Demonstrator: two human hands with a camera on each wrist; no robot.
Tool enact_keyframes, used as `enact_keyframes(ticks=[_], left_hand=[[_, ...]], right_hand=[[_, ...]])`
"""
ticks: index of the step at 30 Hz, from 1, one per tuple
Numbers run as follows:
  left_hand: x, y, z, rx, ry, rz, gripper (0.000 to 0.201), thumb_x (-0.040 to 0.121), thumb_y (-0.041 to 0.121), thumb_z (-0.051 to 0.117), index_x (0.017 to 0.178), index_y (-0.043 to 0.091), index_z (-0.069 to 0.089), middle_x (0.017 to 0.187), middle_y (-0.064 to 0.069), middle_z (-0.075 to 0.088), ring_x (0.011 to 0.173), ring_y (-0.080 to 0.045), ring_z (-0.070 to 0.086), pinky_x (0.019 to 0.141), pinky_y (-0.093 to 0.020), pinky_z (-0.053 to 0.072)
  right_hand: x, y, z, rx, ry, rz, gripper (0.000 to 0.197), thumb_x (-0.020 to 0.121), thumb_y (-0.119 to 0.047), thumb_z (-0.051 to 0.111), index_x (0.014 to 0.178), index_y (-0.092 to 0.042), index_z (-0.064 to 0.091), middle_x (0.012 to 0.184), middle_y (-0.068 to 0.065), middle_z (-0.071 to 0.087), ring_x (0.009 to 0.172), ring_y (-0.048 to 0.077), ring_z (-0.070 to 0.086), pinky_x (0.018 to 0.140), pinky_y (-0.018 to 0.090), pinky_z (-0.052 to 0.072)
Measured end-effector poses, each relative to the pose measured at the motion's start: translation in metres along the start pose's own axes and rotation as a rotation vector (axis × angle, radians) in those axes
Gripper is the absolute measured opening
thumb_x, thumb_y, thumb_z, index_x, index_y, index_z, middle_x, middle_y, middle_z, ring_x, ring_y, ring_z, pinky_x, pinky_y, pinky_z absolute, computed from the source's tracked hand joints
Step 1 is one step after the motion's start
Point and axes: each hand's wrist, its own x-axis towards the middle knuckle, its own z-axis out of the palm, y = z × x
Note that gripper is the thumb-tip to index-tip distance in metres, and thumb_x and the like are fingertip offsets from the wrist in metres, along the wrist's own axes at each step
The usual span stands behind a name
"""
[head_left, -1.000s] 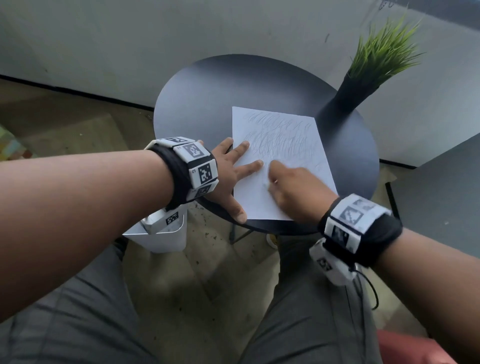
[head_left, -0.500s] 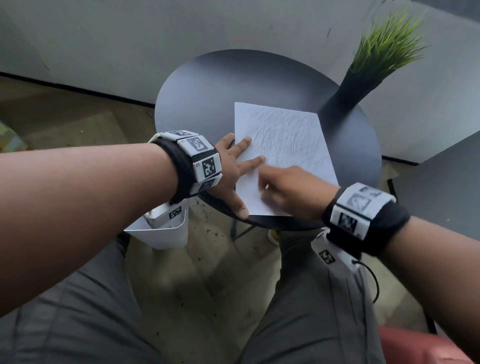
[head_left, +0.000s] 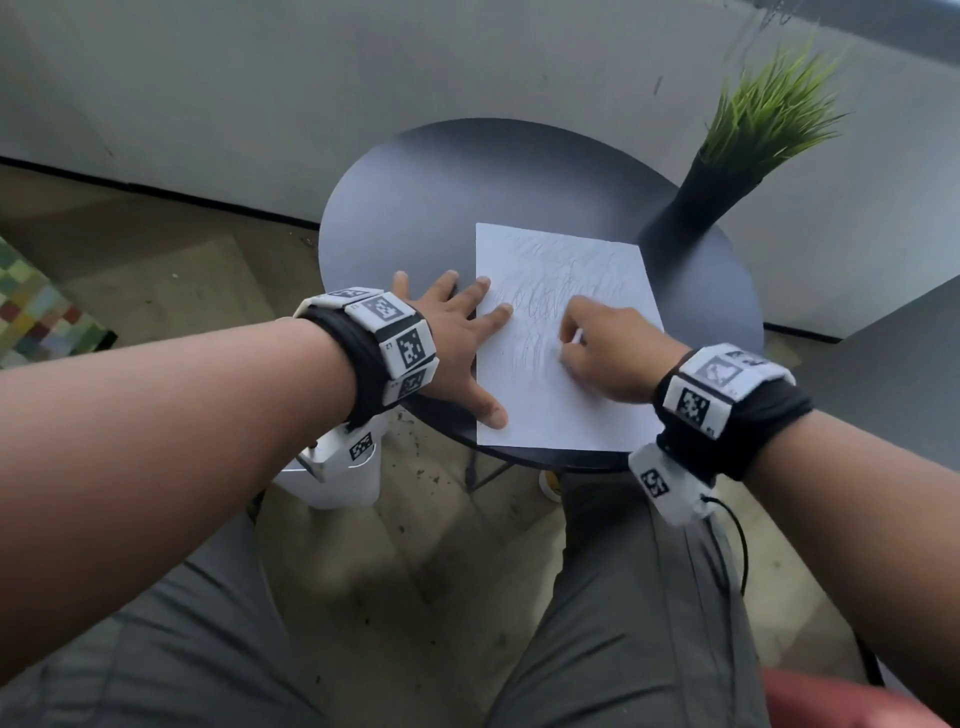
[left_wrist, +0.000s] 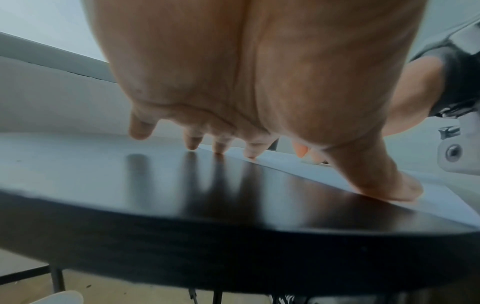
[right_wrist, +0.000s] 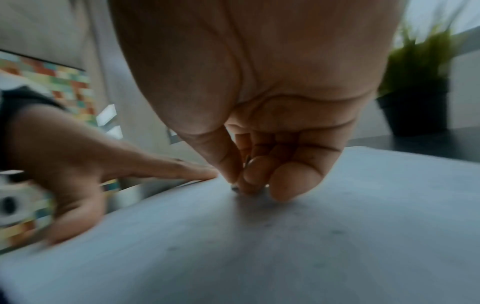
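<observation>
Left forearm (head_left: 182, 415) and right forearm (head_left: 857, 493) extend forward and converge. I lay the left hand (head_left: 452, 343) flat, palm down, fingers straight and splayed, thumb toward me. My right hand (head_left: 608, 353), knuckles up, curls thumb and fingers into a pinch on a small white piece (head_left: 576, 338).

My left hand (head_left: 457, 338) lies flat with fingers spread on the round dark worktop (head_left: 415, 208). Two fingertips and the thumb press the left edge of the sheet of paper (head_left: 545, 415), which is covered in pencil scribbles. My right hand (head_left: 608, 353) rests on the paper, fingers curled, pinching a small white thing (head_left: 575, 338) I cannot identify. A potted plant (head_left: 691, 213) stands at the far right.
</observation>
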Motion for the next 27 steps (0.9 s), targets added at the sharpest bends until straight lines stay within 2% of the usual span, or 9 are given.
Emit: enact_keyframes(ticks=[3,5,10,12,15,20,22,24,27], left_hand=[[-0.004,0.001,0.005,0.003,-0.022,0.048,0.133,0.05,0.1,0.05,0.154,0.042,-0.011,0.165,0.007,-0.019,0.152,-0.03,-0.012,0.111,-0.073,0.006],[-0.006,0.002,0.007,0.0,-0.023,0.062,0.133,0.05,0.099,0.052,0.154,0.044,-0.011,0.164,0.009,-0.02,0.152,-0.03,-0.014,0.11,-0.074,0.007],[-0.006,0.002,0.008,-0.016,-0.019,0.048,0.143,0.051,0.099,0.051,0.156,0.03,-0.015,0.164,0.011,-0.021,0.152,-0.026,-0.015,0.111,-0.072,0.01],[-0.006,0.001,0.009,-0.027,-0.014,0.055,0.144,0.05,0.099,0.052,0.157,0.029,-0.014,0.164,0.012,-0.02,0.152,-0.026,-0.015,0.112,-0.072,0.009],[-0.006,-0.001,0.008,-0.039,-0.016,0.066,0.142,0.051,0.098,0.053,0.157,0.031,-0.011,0.164,0.011,-0.02,0.152,-0.028,-0.014,0.112,-0.072,0.009],[-0.005,0.002,0.007,-0.009,-0.038,0.059,0.141,0.053,0.098,0.052,0.156,0.03,-0.015,0.164,0.01,-0.021,0.151,-0.03,-0.015,0.111,-0.072,0.012],[-0.005,0.002,0.007,-0.008,-0.035,0.06,0.14,0.053,0.097,0.054,0.157,0.03,-0.013,0.164,0.01,-0.021,0.151,-0.031,-0.014,0.11,-0.073,0.012],[-0.005,0.001,0.006,-0.024,-0.034,0.064,0.141,0.052,0.097,0.055,0.157,0.032,-0.011,0.165,0.01,-0.02,0.151,-0.032,-0.013,0.11,-0.074,0.011],[-0.004,0.001,0.008,-0.012,-0.022,0.063,0.14,0.052,0.098,0.053,0.157,0.032,-0.012,0.165,0.01,-0.019,0.151,-0.031,-0.013,0.11,-0.073,0.013]], right_hand=[[-0.023,-0.03,0.015,-0.073,-0.094,-0.35,0.016,0.095,-0.028,0.048,0.109,-0.022,0.049,0.095,0.001,0.06,0.081,0.023,0.05,0.075,0.035,0.043],[-0.026,-0.037,0.014,-0.114,-0.138,-0.467,0.017,0.095,-0.022,0.049,0.112,-0.017,0.052,0.089,-0.004,0.052,0.078,0.019,0.045,0.073,0.033,0.039],[0.005,-0.015,0.001,-0.062,0.071,-0.098,0.014,0.093,-0.029,0.054,0.1,-0.017,0.051,0.095,0.006,0.062,0.09,0.029,0.055,0.076,0.036,0.046],[-0.003,-0.024,0.006,-0.083,0.057,-0.257,0.011,0.093,-0.025,0.053,0.101,-0.018,0.051,0.09,0.001,0.06,0.083,0.027,0.054,0.07,0.034,0.041],[-0.015,-0.035,0.009,-0.073,-0.138,-0.5,0.009,0.09,-0.019,0.055,0.099,-0.018,0.056,0.084,-0.008,0.055,0.078,0.019,0.052,0.07,0.029,0.037],[0.014,-0.022,0.003,-0.088,0.113,-0.117,0.01,0.091,-0.027,0.052,0.094,-0.018,0.049,0.093,0.01,0.062,0.088,0.031,0.055,0.07,0.033,0.04],[0.002,-0.032,0.009,-0.101,0.088,-0.272,0.011,0.093,-0.023,0.049,0.102,-0.016,0.049,0.088,0.009,0.059,0.083,0.032,0.055,0.067,0.033,0.037],[-0.012,-0.042,0.012,-0.086,-0.071,-0.485,0.014,0.093,-0.019,0.052,0.107,-0.02,0.053,0.085,-0.002,0.056,0.078,0.023,0.054,0.066,0.029,0.034],[0.003,-0.035,0.003,-0.041,-0.083,-0.312,0.005,0.09,-0.024,0.057,0.095,-0.022,0.057,0.084,-0.007,0.057,0.087,0.021,0.058,0.065,0.027,0.035]])
